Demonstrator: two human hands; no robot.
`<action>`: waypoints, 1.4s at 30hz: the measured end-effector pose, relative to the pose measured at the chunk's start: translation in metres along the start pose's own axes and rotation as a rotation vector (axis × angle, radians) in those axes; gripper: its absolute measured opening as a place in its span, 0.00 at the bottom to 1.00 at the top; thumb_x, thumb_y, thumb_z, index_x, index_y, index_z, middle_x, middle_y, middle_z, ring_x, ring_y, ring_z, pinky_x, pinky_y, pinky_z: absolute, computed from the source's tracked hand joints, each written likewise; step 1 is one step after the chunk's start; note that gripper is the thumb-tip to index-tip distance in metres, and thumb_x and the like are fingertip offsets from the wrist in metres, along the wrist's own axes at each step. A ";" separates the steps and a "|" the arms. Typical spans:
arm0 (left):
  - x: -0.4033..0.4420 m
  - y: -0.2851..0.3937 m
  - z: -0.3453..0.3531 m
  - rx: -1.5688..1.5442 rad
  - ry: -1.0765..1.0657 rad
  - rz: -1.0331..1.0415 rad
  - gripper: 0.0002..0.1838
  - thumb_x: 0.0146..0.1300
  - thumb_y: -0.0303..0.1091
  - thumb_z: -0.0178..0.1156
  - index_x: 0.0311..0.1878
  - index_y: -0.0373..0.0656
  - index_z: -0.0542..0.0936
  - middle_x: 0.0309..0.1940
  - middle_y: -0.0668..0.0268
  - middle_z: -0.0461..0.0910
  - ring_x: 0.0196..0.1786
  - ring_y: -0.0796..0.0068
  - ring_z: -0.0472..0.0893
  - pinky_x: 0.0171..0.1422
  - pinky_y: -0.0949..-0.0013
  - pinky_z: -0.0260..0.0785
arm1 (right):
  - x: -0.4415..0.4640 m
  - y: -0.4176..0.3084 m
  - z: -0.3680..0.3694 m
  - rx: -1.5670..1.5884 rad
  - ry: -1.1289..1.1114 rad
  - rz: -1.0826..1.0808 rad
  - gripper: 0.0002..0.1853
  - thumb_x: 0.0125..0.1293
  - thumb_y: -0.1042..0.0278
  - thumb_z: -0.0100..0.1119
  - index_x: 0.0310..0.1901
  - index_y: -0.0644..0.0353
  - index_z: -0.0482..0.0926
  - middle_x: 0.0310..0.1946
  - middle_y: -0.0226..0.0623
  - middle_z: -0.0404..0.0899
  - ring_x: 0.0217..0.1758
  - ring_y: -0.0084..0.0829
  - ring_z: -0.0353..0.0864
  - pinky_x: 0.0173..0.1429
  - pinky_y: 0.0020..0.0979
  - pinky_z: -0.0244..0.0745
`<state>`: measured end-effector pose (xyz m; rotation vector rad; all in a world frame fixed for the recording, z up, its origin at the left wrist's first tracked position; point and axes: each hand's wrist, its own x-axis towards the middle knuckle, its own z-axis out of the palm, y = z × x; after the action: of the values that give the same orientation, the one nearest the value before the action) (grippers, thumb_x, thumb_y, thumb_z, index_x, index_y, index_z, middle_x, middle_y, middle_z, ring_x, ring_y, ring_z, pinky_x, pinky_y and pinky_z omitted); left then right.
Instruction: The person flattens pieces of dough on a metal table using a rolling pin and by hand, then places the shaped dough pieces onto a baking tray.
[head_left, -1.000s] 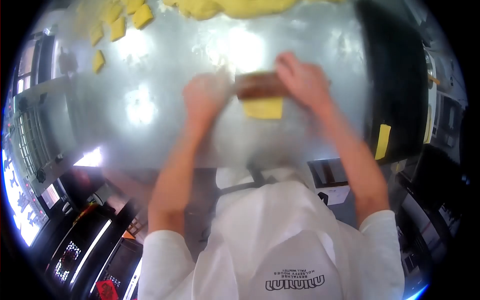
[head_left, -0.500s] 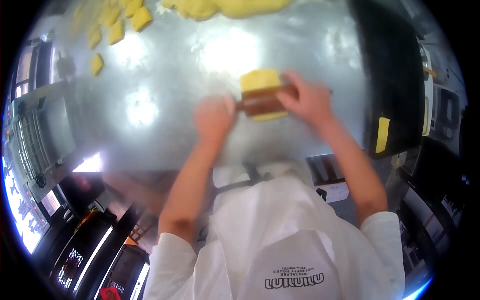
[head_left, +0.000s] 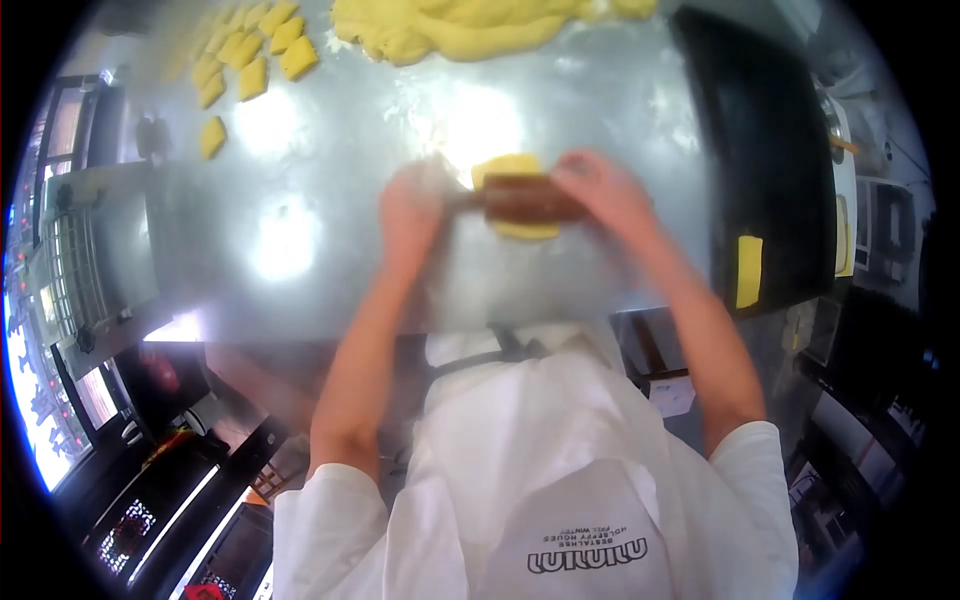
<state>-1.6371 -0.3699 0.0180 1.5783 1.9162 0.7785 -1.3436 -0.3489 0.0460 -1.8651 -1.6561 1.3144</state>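
A brown rolling pin (head_left: 525, 198) lies across a flat yellow dough piece (head_left: 516, 230) on the metal table. Dough shows above and below the pin. My left hand (head_left: 413, 205) is closed round the pin's left handle, with its fingers blurred. At the pin's right end, my right hand (head_left: 602, 188) is closed on it, its fingers bent over that end. The right handle is hidden by the hand.
A large yellow dough mass (head_left: 460, 28) lies at the table's far edge. Several small dough pieces (head_left: 253, 77) are at the far left. On the right, a black tray (head_left: 765, 150) holds a yellow dough strip (head_left: 749, 271) near its front.
The rolling pin and both hands moved toward me from the far end of the dough, then slightly left. The view has shifted, showing more of the far dough.
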 end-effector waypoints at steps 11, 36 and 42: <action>0.021 0.049 0.049 0.183 -0.168 0.320 0.19 0.58 0.37 0.75 0.47 0.35 0.84 0.37 0.49 0.85 0.41 0.47 0.83 0.50 0.53 0.76 | -0.016 0.086 -0.046 0.212 0.529 0.097 0.27 0.81 0.41 0.48 0.59 0.58 0.81 0.30 0.30 0.80 0.31 0.24 0.78 0.42 0.31 0.73; 0.011 -0.008 -0.014 0.407 -0.001 0.327 0.17 0.75 0.41 0.56 0.33 0.39 0.83 0.35 0.48 0.80 0.40 0.43 0.78 0.46 0.45 0.70 | -0.015 -0.008 0.051 -0.413 0.114 -0.259 0.34 0.69 0.38 0.62 0.70 0.50 0.75 0.39 0.48 0.89 0.40 0.54 0.88 0.45 0.50 0.82; -0.035 -0.037 -0.004 0.239 0.206 0.383 0.17 0.72 0.38 0.57 0.27 0.40 0.79 0.31 0.50 0.78 0.36 0.44 0.75 0.40 0.45 0.65 | -0.058 -0.003 0.060 -0.469 0.093 -0.421 0.39 0.64 0.34 0.68 0.69 0.52 0.76 0.46 0.50 0.89 0.47 0.53 0.89 0.49 0.48 0.83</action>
<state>-1.6585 -0.4105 -0.0044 2.1266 1.9308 0.9241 -1.3871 -0.4202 0.0406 -1.6276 -2.2880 0.7006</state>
